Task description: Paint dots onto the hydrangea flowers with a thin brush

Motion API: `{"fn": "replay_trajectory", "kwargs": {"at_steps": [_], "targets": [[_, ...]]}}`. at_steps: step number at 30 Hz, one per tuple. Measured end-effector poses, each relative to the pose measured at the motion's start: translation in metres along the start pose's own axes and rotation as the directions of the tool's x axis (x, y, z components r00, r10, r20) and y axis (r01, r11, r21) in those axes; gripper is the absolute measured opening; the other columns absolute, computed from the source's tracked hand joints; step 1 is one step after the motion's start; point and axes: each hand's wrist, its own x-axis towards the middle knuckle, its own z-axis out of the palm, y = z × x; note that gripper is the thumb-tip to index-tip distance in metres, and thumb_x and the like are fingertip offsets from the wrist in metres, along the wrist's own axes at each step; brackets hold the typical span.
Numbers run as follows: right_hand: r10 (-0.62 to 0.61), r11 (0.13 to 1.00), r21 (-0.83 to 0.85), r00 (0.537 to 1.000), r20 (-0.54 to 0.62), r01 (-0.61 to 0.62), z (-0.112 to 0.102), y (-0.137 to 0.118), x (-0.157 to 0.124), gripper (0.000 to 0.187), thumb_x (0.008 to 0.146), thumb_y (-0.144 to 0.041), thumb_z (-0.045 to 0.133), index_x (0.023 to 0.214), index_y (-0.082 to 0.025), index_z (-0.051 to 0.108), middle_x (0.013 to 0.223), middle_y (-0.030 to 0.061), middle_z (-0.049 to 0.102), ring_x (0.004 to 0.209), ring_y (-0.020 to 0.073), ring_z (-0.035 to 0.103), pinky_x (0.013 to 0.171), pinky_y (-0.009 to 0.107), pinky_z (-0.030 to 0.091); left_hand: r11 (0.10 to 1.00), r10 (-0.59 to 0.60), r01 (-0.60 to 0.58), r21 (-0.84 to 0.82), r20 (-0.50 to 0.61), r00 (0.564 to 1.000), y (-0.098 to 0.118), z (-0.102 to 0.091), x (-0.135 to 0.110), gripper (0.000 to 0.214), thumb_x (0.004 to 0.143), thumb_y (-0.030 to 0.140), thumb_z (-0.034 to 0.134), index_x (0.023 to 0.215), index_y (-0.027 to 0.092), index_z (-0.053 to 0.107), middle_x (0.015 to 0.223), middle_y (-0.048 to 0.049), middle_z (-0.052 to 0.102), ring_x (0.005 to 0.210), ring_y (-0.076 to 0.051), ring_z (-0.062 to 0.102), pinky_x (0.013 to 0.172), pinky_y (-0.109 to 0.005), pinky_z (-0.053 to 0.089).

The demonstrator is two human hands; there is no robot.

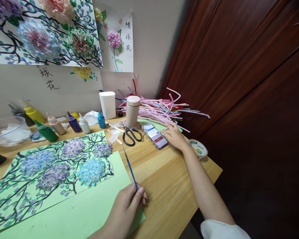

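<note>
My left hand is closed around a thin blue paintbrush, whose tip points up and away over the table. Stretched out at the right, my right hand has its fingers apart. One finger reaches the lit screen of a smartphone lying on the wood; whether it presses the glass I cannot tell. Left of my left hand lies a painting of dark branches with small green and purple leaves. Fluffy paper flowers in blue and purple stand out from it. Beneath is a light green sheet.
Black-handled scissors lie beside a beige tumbler. Several paint bottles line the back near a clear bowl. Pink pipe cleaners pile against the wall. A tape roll sits at the right edge, near a dark wooden panel.
</note>
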Motion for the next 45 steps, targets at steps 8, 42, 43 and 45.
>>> {"fn": "replay_trajectory", "kwargs": {"at_steps": [8,42,43,45], "targets": [[0.301,0.882,0.289,0.916,0.264,-0.373,0.007,0.017,-0.005,0.041,0.074,-0.045,0.061,0.101,-0.015,0.061,0.086,0.0051,0.061,0.077,0.0171,0.056,0.071,0.031,0.046,1.0,0.004,-0.004,0.002,0.001,1.0,0.0,-0.001,0.001,0.039,0.093,0.043,0.034,0.076,0.017,0.057,0.073,-0.0024,0.061,0.07,-0.014,0.054,0.067,-0.023,0.04],[-0.016,0.998,-0.06,0.994,-0.111,0.01,0.035,-0.03,0.008,0.031,0.091,-0.03,0.039,0.111,-0.027,0.062,0.117,0.0092,0.05,0.108,0.025,0.043,0.096,0.041,0.036,1.0,0.019,-0.019,0.002,0.005,1.0,-0.001,-0.001,0.0,0.038,0.093,0.042,0.034,0.075,0.017,0.056,0.072,-0.0024,0.06,0.069,-0.014,0.055,0.066,-0.022,0.04],[-0.014,0.997,-0.077,0.994,-0.107,0.006,0.036,-0.031,0.008,0.032,0.091,-0.03,0.038,0.111,-0.027,0.062,0.12,0.0092,0.049,0.109,0.0252,0.042,0.097,0.042,0.035,1.0,0.018,-0.018,0.001,0.006,1.0,-0.001,-0.001,0.0,0.038,0.093,0.043,0.034,0.075,0.017,0.056,0.072,-0.0026,0.06,0.069,-0.014,0.055,0.066,-0.023,0.04],[-0.007,0.994,-0.106,0.996,-0.092,-0.003,0.038,-0.03,0.007,0.034,0.092,-0.031,0.036,0.113,-0.027,0.062,0.124,0.009,0.048,0.112,0.0258,0.04,0.098,0.043,0.034,1.0,0.016,-0.016,0.0,0.005,1.0,0.0,0.0,0.0,0.039,0.093,0.043,0.034,0.075,0.017,0.056,0.072,-0.0028,0.06,0.069,-0.014,0.055,0.066,-0.023,0.04]]}}
